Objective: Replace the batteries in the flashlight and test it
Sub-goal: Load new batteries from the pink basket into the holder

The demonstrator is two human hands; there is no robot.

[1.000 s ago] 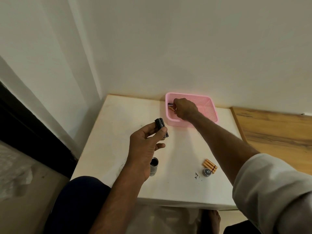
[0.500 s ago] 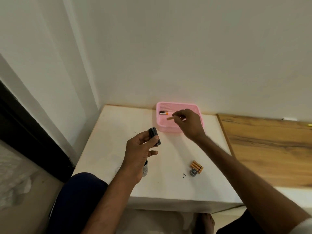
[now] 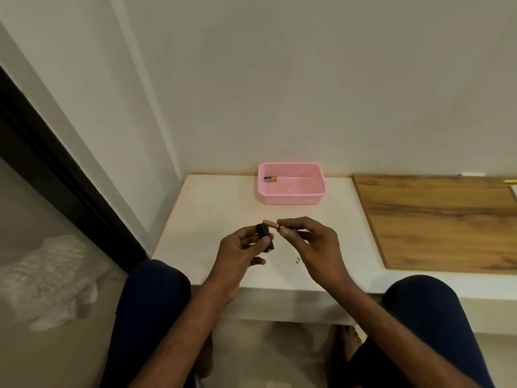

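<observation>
My left hand (image 3: 237, 254) grips a small black battery holder (image 3: 265, 236) above the white table (image 3: 212, 208). My right hand (image 3: 310, 243) pinches an orange battery (image 3: 270, 224) by one end, and its free end points at the top of the holder. One more orange and black battery (image 3: 270, 179) lies in the back left corner of the pink basket (image 3: 292, 198) against the wall. My arms hide the flashlight body and the loose batteries that lay on the table.
A wooden board (image 3: 436, 219) covers the surface to the right of the table. Small dark specks (image 3: 298, 260) lie on the table beside my right wrist. My knees are under the table's front edge. White bedding (image 3: 50, 278) lies on the floor at left.
My right hand has come back from the pink basket with a battery and brought it up to the holder in my left hand. The camera has tilted down.
</observation>
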